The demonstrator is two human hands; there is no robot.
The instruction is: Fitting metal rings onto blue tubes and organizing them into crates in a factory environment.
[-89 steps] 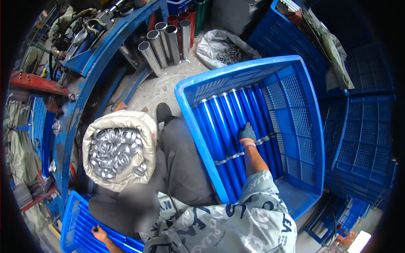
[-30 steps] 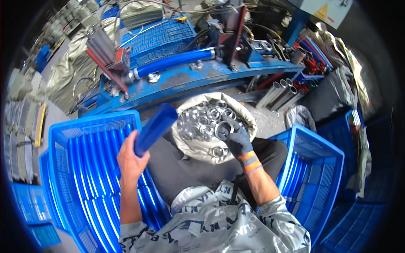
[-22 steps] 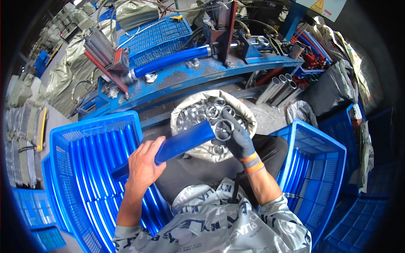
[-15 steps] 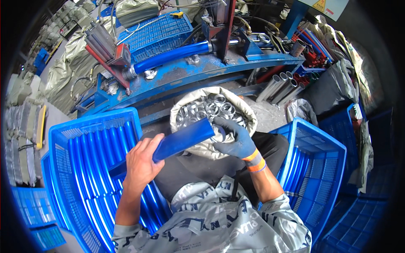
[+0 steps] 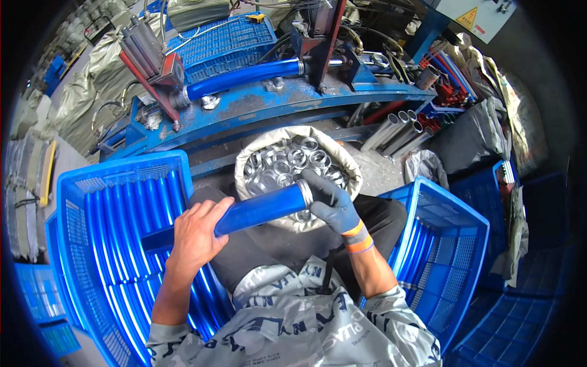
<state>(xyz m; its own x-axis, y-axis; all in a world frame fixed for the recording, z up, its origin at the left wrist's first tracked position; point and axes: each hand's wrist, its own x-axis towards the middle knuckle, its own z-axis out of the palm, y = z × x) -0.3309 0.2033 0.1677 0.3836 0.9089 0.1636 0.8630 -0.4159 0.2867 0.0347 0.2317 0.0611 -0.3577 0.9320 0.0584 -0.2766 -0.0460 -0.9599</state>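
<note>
A blue tube (image 5: 263, 209) slants across my lap, its right end a little higher than its left. My bare left hand (image 5: 199, 233) is wrapped round it near the middle. At the tube's right end sits a silver metal ring (image 5: 304, 193), seated on the rim. My right hand (image 5: 333, 203), in a dark grey-blue glove with an orange-striped cuff, is closed on that ring, thumb and fingers at its edge. Right behind the tube stands a white woven sack (image 5: 245, 154) full of similar metal rings (image 5: 298, 159).
At my left a blue crate (image 5: 122, 165) holds rows of blue tubes (image 5: 122, 232); at my right another blue crate (image 5: 455, 211) holds more. Ahead, a blue metal bench (image 5: 244, 104) carries a clamped blue tube (image 5: 244, 78). Bare metal pipes (image 5: 397, 131) lean beyond the sack.
The metal ring, earlier in my right fingers beside the tube's end, now sits on that end. The tube has turned slightly in my left hand. The whole view has shifted a little.
</note>
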